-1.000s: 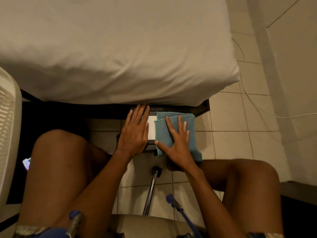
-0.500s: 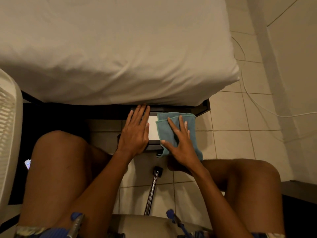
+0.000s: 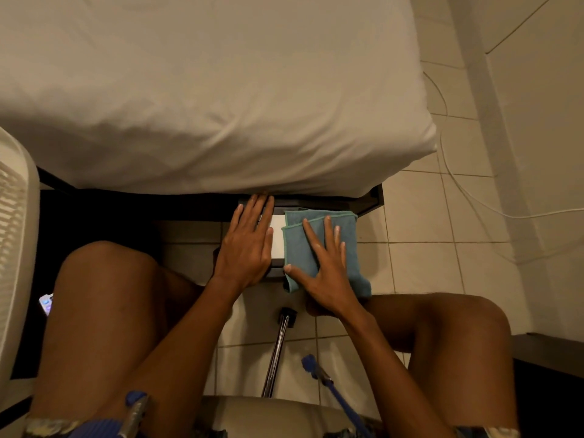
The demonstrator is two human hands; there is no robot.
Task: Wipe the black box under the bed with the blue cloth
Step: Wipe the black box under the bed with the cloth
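The black box [image 3: 274, 272] sits on the tiled floor, partly under the bed's edge, with a white label [image 3: 278, 237] on its top. My left hand [image 3: 248, 248] lies flat on the box's left part, fingertips reaching under the mattress. The folded blue cloth [image 3: 344, 248] covers the box's right part and hangs over its near edge. On the cloth my right hand [image 3: 325, 267] presses flat with spread fingers, its thumb at the cloth's left edge. Most of the box is hidden under the hands and the cloth.
The white-sheeted mattress [image 3: 221, 105] overhangs a dark bed frame [image 3: 369, 200]. A white cable [image 3: 474, 197] lies on the tiles at the right. My bare knees flank the box. A chrome chair leg [image 3: 278, 349] is below it, and a white slatted object [image 3: 15, 232] and a lit phone [image 3: 45, 303] are at the left.
My right hand slid the cloth slightly right on the box, then back left. My left hand has stayed in place.
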